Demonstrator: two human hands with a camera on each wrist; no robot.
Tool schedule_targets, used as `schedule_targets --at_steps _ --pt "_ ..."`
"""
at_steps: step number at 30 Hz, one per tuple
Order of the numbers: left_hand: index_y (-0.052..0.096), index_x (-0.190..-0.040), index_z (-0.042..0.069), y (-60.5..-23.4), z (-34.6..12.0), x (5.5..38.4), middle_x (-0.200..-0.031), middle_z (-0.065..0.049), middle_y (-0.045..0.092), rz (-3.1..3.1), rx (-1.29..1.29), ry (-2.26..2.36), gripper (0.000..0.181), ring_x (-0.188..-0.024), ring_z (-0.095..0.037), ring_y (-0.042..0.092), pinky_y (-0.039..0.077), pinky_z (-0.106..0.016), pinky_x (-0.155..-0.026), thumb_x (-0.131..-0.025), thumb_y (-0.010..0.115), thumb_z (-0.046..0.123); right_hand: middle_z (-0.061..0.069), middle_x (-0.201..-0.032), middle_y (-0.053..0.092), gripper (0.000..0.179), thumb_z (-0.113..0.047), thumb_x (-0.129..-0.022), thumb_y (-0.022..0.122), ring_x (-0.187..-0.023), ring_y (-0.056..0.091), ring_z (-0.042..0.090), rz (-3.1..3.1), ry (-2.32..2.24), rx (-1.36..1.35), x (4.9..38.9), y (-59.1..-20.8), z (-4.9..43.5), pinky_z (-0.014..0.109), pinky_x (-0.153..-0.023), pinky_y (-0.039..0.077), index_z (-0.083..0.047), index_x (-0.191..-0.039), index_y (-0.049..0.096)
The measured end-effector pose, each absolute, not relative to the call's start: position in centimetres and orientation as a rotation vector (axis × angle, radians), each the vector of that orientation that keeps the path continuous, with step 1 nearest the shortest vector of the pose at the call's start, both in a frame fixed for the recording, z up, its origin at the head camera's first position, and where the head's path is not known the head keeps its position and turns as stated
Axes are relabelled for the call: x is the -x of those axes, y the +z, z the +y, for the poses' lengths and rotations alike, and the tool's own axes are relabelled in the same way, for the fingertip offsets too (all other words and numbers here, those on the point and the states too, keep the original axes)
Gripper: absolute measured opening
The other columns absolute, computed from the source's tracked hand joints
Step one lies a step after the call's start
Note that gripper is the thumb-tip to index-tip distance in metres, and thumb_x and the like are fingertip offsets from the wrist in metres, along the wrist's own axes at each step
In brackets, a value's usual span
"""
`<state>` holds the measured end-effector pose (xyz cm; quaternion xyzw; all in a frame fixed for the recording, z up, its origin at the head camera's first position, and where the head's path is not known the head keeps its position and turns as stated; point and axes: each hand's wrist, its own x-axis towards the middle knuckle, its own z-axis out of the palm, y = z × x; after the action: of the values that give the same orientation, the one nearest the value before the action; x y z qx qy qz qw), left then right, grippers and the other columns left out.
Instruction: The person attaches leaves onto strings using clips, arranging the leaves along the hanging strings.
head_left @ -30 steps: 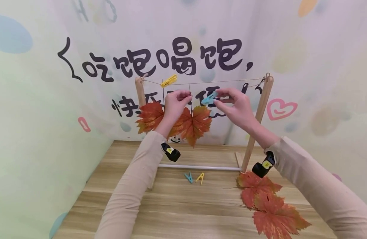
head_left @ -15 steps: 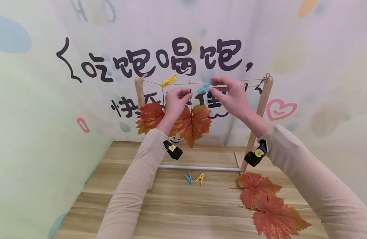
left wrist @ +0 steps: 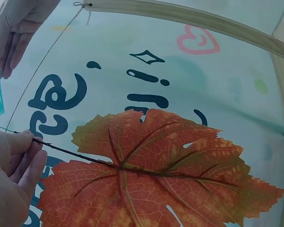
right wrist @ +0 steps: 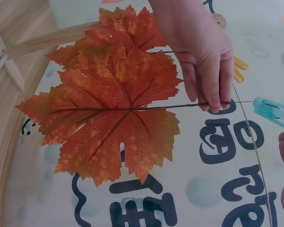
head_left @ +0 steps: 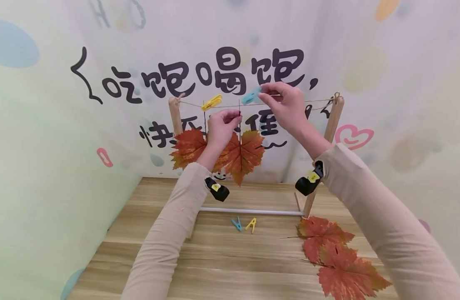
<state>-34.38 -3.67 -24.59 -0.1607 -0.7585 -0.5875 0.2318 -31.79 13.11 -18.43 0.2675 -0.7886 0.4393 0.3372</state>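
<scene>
My left hand (head_left: 223,127) pinches the dark stem of an orange-red maple leaf (head_left: 242,155), which hangs below it. In the right wrist view the stem tip passes the string (right wrist: 256,161). My right hand (head_left: 287,104) holds a blue clothespin (head_left: 251,96) by its handle end, just above the string and close to the stem tip. The clothespin's nose (right wrist: 261,105) points at the stem tip in the right wrist view. A second leaf (head_left: 188,148) hangs to the left from a yellow clothespin (head_left: 212,102) on the string, partly hidden behind my left hand.
The string runs between two wooden posts, the right post (head_left: 332,121) partly behind my right arm. A white rod (head_left: 252,211) joins them low down. On the table (head_left: 230,266) lie a blue clothespin (head_left: 236,224), a yellow clothespin (head_left: 251,225) and red leaves (head_left: 349,271) at right.
My right hand has moved up and left with the blue clothespin, from beside the stem to above the string. The left hand has risen slightly, still pinching the stem.
</scene>
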Motion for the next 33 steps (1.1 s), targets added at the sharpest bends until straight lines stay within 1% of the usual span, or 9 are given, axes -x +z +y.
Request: schedule_targets --at_steps 4,11,20,33 --pt "0.068 -0.097 -0.003 -24.6 -3.7 34.5 -0.093 -0.014 0.068 -2.078 0.449 -1.624 0.018 -0.082 -0.019 0.064 0.050 -0.021 -0.072 -0.082 0.066 0.008 0.016 -0.089 0.065 0.019 -0.003 -0.083 0.064 -0.078 0.061 0.009 -2.040 1.143 -0.696 32.4 -18.7 13.0 0.018 -0.075 0.050 0.006 -0.099 0.066" --pt "0.067 -0.097 -0.003 -24.7 -3.6 34.4 -0.093 -0.014 0.068 -2.085 0.455 -1.629 0.019 -0.082 -0.019 0.063 0.050 -0.021 -0.072 -0.082 0.066 0.008 0.018 -0.088 0.067 0.017 -0.001 -0.081 0.064 -0.077 0.061 0.019 -2.034 1.110 -0.694 32.8 -19.0 12.8 0.017 -0.072 0.050 0.007 -0.096 0.066" --pt "0.067 -0.098 -0.003 -24.8 -3.5 34.5 -0.094 -0.012 0.068 -2.094 0.437 -1.635 0.019 -0.082 -0.018 0.063 0.051 -0.022 -0.072 -0.082 0.066 0.009 0.016 -0.088 0.068 0.017 -0.003 -0.081 0.065 -0.073 0.061 0.011 -2.086 1.089 -0.640 33.1 -18.9 12.4 0.015 -0.069 0.049 0.005 -0.096 0.067" --pt "0.068 -0.096 -0.001 -24.8 -3.8 34.7 -0.093 -0.012 0.067 -2.084 0.446 -1.635 0.018 -0.082 -0.016 0.063 0.051 -0.021 -0.075 -0.082 0.066 0.010 0.017 -0.091 0.067 0.018 -0.003 -0.084 0.062 -0.080 0.062 0.016 -2.160 1.138 -0.644 33.6 -19.0 11.9 0.018 -0.073 0.050 0.005 -0.099 0.066"
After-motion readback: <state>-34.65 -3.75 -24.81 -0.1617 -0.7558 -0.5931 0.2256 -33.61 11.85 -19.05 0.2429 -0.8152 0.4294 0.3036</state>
